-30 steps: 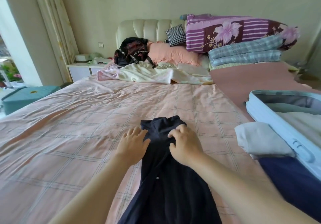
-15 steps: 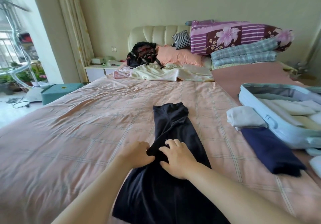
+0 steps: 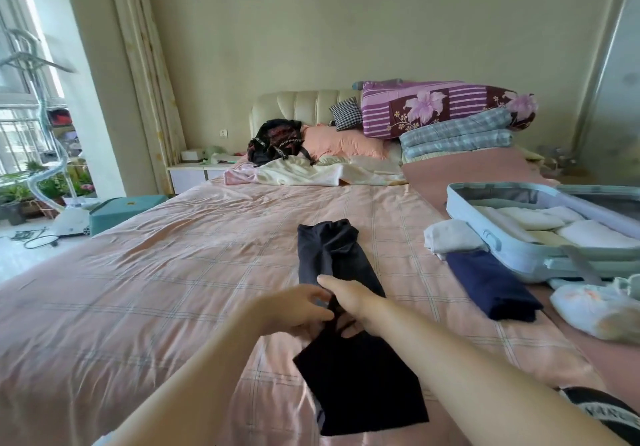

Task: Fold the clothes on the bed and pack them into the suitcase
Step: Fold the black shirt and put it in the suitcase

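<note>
A long dark navy garment (image 3: 332, 258) lies lengthwise on the pink checked bed sheet (image 3: 173, 289), folded into a narrow strip. My left hand (image 3: 298, 310) and my right hand (image 3: 349, 302) meet at its middle, and both grip the cloth there, bunching it. The near end of the garment (image 3: 360, 386) spreads out below my wrists. At the right, an open light-blue suitcase (image 3: 464, 213) holds several folded pale clothes. A folded white garment (image 3: 450, 237) and a folded navy one (image 3: 491, 286) lie beside its left wall.
A crumpled white item (image 3: 595, 307) lies at the right edge below the suitcase. Pillows, folded quilts (image 3: 446, 113), a black backpack (image 3: 277, 144) and a rumpled sheet sit at the headboard. A teal box (image 3: 124, 208) and a garment steamer stand on the floor at left.
Both hands slid back along the dark garment from its far end to its middle and now grip the cloth there. The camera view rose and pulled back.
</note>
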`<state>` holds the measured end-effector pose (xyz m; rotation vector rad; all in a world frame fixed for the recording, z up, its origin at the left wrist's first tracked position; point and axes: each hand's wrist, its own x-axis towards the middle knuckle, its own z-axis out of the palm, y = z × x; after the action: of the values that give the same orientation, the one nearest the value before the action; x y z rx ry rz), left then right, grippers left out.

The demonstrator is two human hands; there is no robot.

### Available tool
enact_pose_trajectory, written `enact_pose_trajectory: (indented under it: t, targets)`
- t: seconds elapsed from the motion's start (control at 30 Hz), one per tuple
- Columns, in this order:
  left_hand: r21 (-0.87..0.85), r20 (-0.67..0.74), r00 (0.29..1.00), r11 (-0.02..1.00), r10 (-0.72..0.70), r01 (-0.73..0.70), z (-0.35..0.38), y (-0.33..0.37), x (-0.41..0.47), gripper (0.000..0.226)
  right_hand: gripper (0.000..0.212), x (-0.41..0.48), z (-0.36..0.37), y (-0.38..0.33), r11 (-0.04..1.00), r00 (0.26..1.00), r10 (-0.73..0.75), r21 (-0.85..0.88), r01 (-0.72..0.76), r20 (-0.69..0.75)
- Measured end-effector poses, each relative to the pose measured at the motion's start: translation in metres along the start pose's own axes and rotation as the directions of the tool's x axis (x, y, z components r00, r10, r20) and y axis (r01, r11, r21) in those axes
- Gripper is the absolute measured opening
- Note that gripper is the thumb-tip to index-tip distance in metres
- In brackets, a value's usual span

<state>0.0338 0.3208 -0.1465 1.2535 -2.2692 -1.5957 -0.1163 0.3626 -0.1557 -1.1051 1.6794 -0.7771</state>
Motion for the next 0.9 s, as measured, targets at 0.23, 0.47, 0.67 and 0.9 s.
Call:
enact_pose_trajectory:
  t: [0.23, 0.47, 0.67, 0.9]
  targets:
    - [0.281, -0.165, 0.979, 0.957, 0.122, -0.072, 0.04, -0.022, 0.016, 0.023, 0.013, 0.001, -0.02, 0.053, 0.947, 0.946, 0.007, -0.301, -0.11, -0.325]
    - [0.661, -0.137, 0.964, 0.746, 0.228, -0.082, 0.06, -0.066, 0.006, 0.076, 0.046, -0.01, -0.026, 0.095, 0.804, 0.932, -0.195, -0.594, -0.026, -0.304]
    - [0.918, -0.042, 0.951, 0.388, 0.305, -0.084, 0.078, -0.084, -0.008, 0.128, 0.032, -0.029, -0.034, 0.117, 0.29, 0.752, -0.654, -0.893, 0.344, 0.078]
    - [0.86, -0.039, 0.846, 0.449, 0.532, -0.244, 0.097, -0.079, 0.001, 0.041, 0.067, -0.035, -0.045, 0.152, 0.03, 0.793, -0.505, -0.911, 0.411, 0.341]
